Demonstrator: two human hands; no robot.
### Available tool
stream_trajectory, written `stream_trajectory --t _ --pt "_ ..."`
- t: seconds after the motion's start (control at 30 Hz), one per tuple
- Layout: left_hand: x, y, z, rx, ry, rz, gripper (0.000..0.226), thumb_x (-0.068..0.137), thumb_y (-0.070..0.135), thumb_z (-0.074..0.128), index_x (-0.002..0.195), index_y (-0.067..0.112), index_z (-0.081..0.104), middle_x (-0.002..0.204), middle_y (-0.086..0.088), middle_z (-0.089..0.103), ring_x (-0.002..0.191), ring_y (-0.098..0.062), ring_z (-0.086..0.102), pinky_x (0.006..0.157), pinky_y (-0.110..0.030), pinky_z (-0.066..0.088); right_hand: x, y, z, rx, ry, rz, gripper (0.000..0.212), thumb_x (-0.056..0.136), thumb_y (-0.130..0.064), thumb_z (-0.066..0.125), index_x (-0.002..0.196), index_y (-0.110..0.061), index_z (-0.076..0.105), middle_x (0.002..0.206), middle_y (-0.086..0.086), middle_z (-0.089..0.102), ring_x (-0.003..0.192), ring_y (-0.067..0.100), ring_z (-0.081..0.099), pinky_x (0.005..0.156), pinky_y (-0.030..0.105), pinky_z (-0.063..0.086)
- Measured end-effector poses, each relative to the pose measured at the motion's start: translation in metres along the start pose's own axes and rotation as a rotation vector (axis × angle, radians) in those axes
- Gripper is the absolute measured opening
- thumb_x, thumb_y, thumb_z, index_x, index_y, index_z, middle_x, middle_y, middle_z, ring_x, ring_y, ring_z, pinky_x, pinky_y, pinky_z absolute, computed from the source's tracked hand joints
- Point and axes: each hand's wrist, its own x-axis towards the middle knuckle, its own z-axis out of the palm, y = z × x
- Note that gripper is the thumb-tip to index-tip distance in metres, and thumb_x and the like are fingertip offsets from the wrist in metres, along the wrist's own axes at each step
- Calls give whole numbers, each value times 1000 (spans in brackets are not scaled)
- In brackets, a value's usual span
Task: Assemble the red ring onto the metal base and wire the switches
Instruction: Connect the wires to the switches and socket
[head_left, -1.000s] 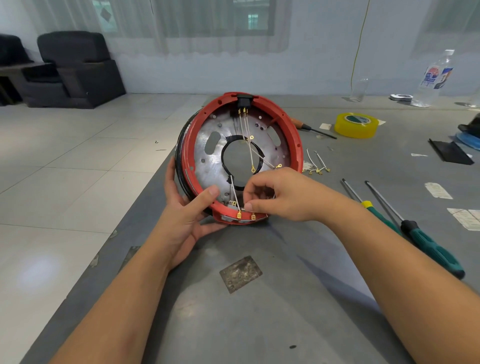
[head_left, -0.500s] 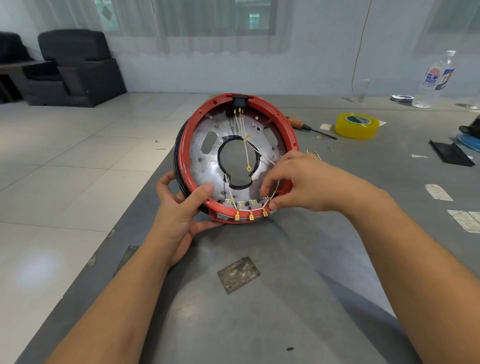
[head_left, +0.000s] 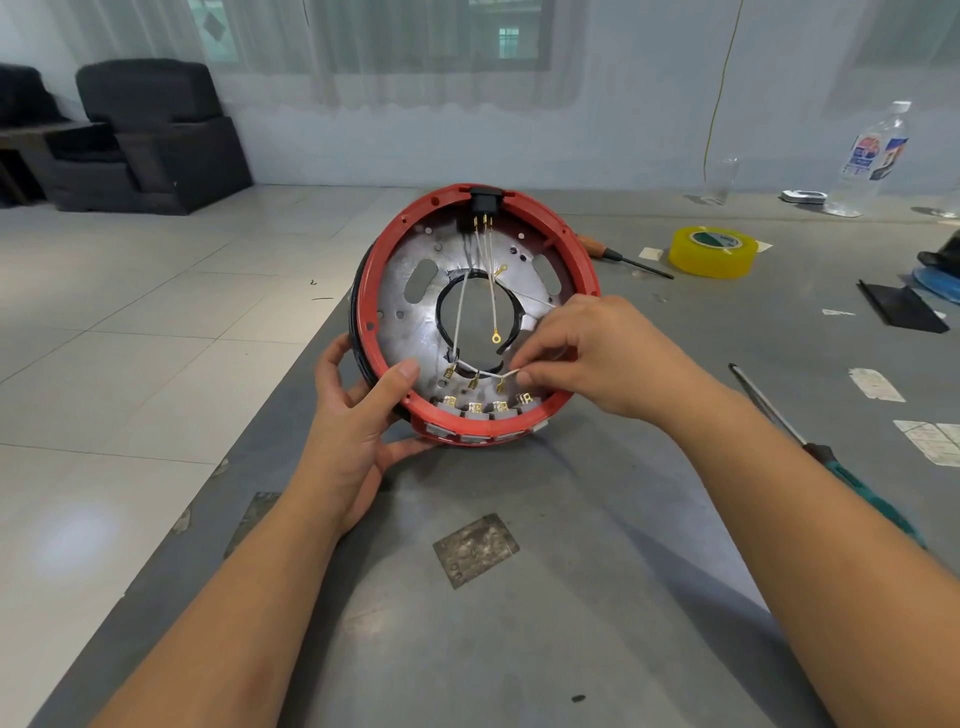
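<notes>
The red ring (head_left: 480, 421), seated on the metal base (head_left: 410, 332), is tilted up, gripped by the left hand (head_left: 358, 415). The white wire (head_left: 488, 373) is pinched at the right hand (head_left: 582, 353) fingertips (head_left: 524, 375); each loose connector should be pushed squarely onto the switches (head_left: 488, 408) just below them.

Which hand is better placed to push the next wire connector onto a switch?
The right hand: it already pinches the white wire just above the switches. The left hand grips the red ring.
</notes>
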Motion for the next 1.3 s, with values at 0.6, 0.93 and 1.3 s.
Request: stream_trajectory --t 0.6,0.93,1.3 --pt "-5 -4 7 -99 -29 -82 71 83 35 79 140 42 38 141 -15 60 122 -44 66 79 -62 61 0 -15 29 -296 -36 -64 23 103 -36 50 110 -33 72 109 -12 71 101 16 64 91 34 43" --pt "-8 -25 22 145 -79 -42 113 62 7 94 150 33 27 131 -13 69 114 -22 73 100 -39 57 1 -16 38 -9 -3 85 19 100 -28 60 108 -20 76 100 -3 74 94 16 66 82 36 50" --pt "-5 -21 14 -1 -104 -73 107 66 -6 86 145 43 33 142 -11 60 119 -31 71 90 -49 62 5 -13 40 69 19 183 13 97 -17 62 97 -27 70 71 -19 65 86 8 67 103 38 40"
